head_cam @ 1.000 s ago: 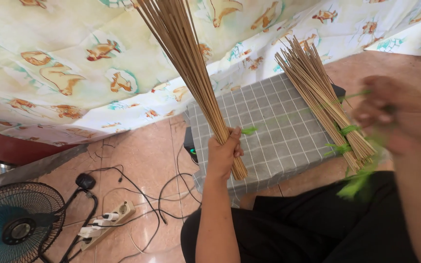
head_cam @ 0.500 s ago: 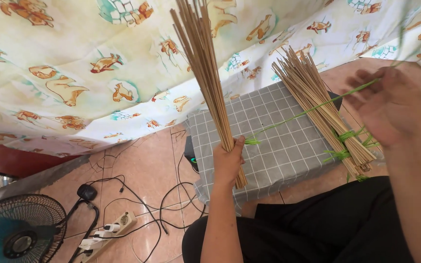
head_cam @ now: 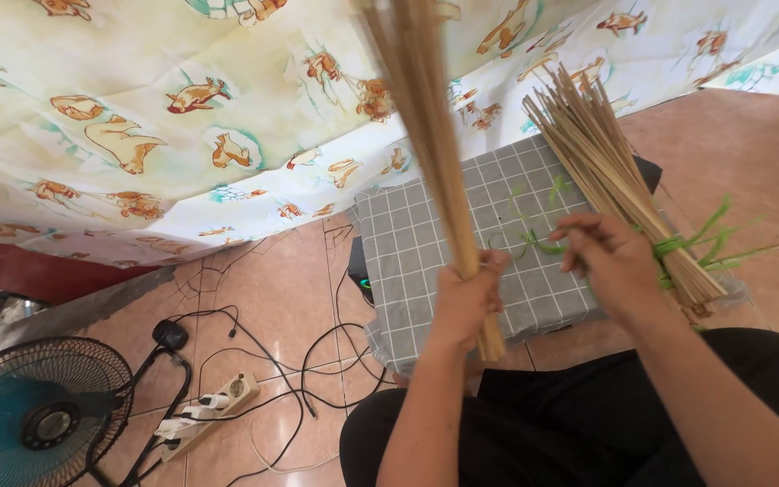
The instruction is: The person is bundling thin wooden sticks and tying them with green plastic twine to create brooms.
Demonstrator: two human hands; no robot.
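Nearest the camera, black-clad knees [head_cam: 534, 424] fill the bottom of the view, and both forearms reach out over them. The left hand [head_cam: 467, 298] is clamped in a fist around the lower end of a bundle of thin sticks [head_cam: 427, 117], held upright and blurred with motion; half a second ago it stood a little further left, so it has swung rightward and tilted. The bigger change is in the right hand [head_cam: 612, 257]: it was raised high at the right, drawing a green strip out taut from the fist, and it has now come down and in, close beside the left, with its fingers pinched together on the green strip [head_cam: 534, 242], which hangs slack in a loose loop between the two hands. That reads as the strip being brought around the bundle rather than pulled away from it, though no wrap shows on the held sticks yet. Just behind the hands lies a grey checked cushion [head_cam: 426, 243], and on its right part rest tied bundles [head_cam: 615, 171] bound with green ties [head_cam: 678, 245]. To the left on the tiled floor [head_cam: 263, 289] are a fan [head_cam: 38, 415], a power strip [head_cam: 205, 415] and cables [head_cam: 308, 361]. Beyond hangs a patterned cloth [head_cam: 137, 108].
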